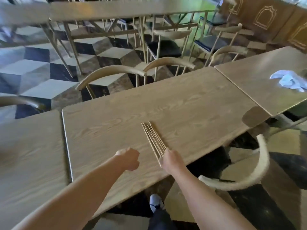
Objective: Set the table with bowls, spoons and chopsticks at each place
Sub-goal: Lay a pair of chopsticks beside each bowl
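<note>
A bundle of several wooden chopsticks [153,138] lies fanned on the light wooden table [116,123], tips pointing away from me. My right hand [171,159] grips the near ends of the bundle, close to the table's front edge. My left hand [129,159] hovers just to the left of it, fingers curled into a fist with nothing visible inside. No bowls or spoons are in view.
A second table [259,83] abuts on the right with a crumpled white-blue cloth [289,80] on it; another table [29,155] abuts on the left. Curved-back wooden chairs stand at the far side [113,72] and at my right [259,165]. My shoe [155,202] shows below.
</note>
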